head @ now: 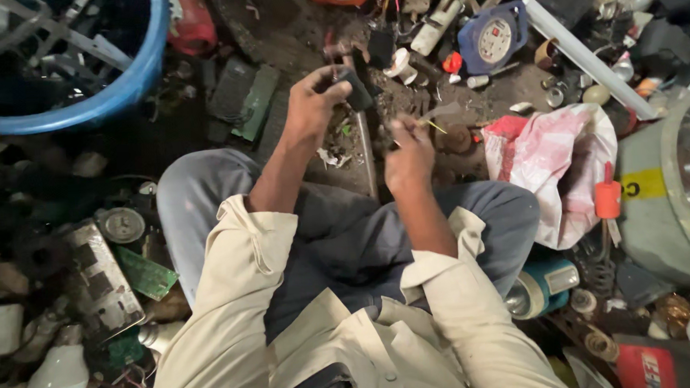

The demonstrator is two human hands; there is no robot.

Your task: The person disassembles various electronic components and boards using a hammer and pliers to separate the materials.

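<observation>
A person in a cream shirt and grey trousers is sitting cross-legged on the ground, with knees spreading toward nine and three o'clock. Both forearms are reaching out toward twelve o'clock over the lap.

The right hand point(408, 155) is curling nearly shut, its fingertips pinching a thin yellowish stick point(434, 125) that is pointing toward two o'clock. The left hand point(313, 101) is sitting a little farther out, at about eleven o'clock from the right one, its fingers wrapping tight around a small dark block point(357, 89); what kind of part it is cannot be told. A long metal rod point(367, 149) is lying on the ground between the two hands, running toward twelve o'clock.

At three o'clock a pink and white plastic bag point(564, 167) is slumping beside the knee, with an orange-handled tool point(607, 197) just past it. At nine o'clock green circuit boards point(146, 274) are lying among scrap. Farther out, at one o'clock, a blue case with a round dial point(494, 38) is resting in the clutter, and at eleven o'clock a blue tub point(119, 92) is standing.
</observation>
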